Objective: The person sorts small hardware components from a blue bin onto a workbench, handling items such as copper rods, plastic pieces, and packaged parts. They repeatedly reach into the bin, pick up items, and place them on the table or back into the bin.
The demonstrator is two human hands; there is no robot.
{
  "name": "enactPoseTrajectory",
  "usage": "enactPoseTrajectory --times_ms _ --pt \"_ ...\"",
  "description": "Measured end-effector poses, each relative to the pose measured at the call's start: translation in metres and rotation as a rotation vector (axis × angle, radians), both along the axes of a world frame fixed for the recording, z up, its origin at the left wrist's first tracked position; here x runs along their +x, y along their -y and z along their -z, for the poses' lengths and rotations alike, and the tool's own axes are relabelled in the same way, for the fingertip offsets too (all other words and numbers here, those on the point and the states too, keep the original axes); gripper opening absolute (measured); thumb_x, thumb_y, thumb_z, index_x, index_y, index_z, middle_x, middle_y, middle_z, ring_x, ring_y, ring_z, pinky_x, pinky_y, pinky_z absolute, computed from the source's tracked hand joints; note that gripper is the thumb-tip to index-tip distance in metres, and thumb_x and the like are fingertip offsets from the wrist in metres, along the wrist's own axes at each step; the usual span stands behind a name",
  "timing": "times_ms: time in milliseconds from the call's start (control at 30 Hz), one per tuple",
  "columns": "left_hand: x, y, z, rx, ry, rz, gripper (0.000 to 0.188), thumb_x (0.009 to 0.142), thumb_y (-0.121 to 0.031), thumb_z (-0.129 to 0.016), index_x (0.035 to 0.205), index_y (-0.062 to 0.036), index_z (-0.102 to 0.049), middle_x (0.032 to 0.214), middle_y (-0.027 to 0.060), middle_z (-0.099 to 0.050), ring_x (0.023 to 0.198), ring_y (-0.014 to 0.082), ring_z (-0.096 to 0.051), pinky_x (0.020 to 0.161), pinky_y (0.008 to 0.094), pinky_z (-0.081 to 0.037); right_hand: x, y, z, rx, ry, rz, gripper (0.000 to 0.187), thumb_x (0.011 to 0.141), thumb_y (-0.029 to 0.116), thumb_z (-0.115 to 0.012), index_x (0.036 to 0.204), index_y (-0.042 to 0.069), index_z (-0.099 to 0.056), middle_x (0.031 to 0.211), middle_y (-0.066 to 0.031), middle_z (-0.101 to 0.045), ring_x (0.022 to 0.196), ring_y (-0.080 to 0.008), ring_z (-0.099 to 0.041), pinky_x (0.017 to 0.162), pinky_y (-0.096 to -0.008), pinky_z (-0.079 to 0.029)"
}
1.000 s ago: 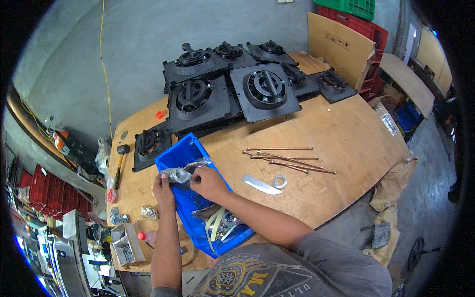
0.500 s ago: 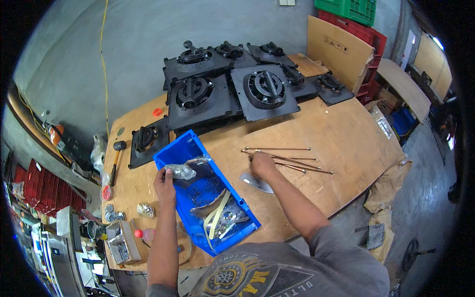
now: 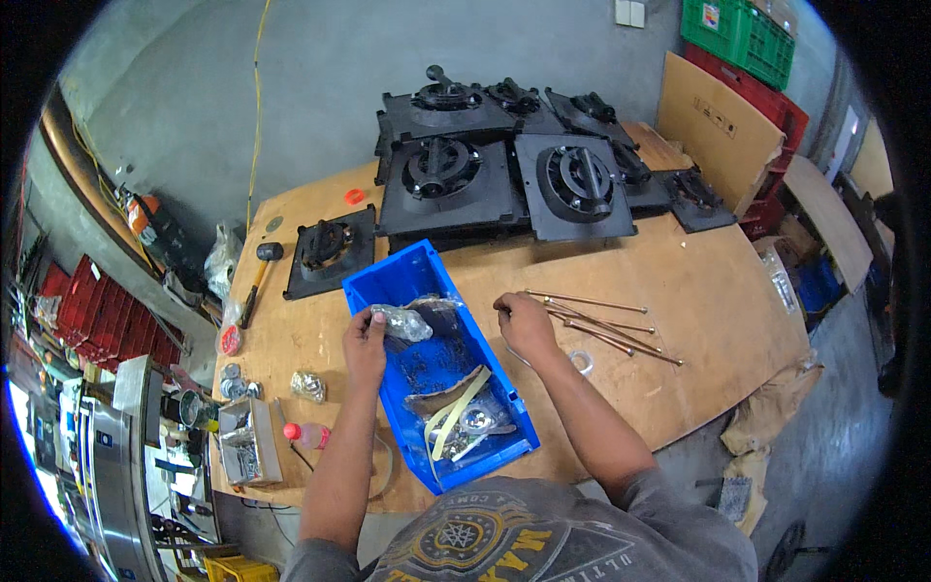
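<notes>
My left hand (image 3: 365, 341) grips a clear plastic bag (image 3: 404, 324) with shiny contents, above the far part of a blue plastic bin (image 3: 507, 396). In the bin lie many small dark parts, a piece of torn brown packaging, pale yellow strips (image 3: 461, 412) and another clear bag (image 3: 485, 419) of metal parts. My right hand (image 3: 527, 328) is just right of the bin, fingers curled in; I cannot make out what is between them. Beside it are several thin copper-coloured rods (image 3: 621, 325) and a whitish ring-shaped thing (image 3: 582, 363), partly hidden by my forearm.
Black burner plates (image 3: 451, 184) are stacked at the back of the wooden table (image 3: 718, 320). A mallet (image 3: 260, 281), a small bag of parts (image 3: 308, 386), a pink-capped bottle (image 3: 308, 434) and an open box of parts (image 3: 250, 441) lie left. A cardboard sheet (image 3: 720, 126) stands back right.
The whole view has shifted, so the table things appear farther right. My right hand has moved left off the rods' ends, toward the bin. My left hand still holds the bag.
</notes>
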State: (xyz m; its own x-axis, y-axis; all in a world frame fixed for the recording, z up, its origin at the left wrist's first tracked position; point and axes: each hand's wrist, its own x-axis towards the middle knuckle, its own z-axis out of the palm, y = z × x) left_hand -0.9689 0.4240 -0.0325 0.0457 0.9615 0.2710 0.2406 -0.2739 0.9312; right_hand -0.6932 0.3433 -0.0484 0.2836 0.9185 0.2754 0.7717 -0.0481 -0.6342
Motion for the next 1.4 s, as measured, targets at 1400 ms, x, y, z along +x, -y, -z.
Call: enactPoseTrajectory --times_ms 1400 --pt "-0.01 -0.014 0.014 -0.054 0.153 0.125 0.034 0.099 -0.031 -0.057 0.104 0.0024 -0.064 0.093 0.0059 -0.066 0.086 0.0123 -0.058 0.078 0.0282 -0.048 -0.078 -0.02 -0.053 0.136 -0.205 -0.517 0.02 0.084 0.021 -0.064 0.095 0.006 -0.07 0.114 -0.0177 -0.061 0.106 -0.0358 -0.059 0.093 -0.0439 -0.047"
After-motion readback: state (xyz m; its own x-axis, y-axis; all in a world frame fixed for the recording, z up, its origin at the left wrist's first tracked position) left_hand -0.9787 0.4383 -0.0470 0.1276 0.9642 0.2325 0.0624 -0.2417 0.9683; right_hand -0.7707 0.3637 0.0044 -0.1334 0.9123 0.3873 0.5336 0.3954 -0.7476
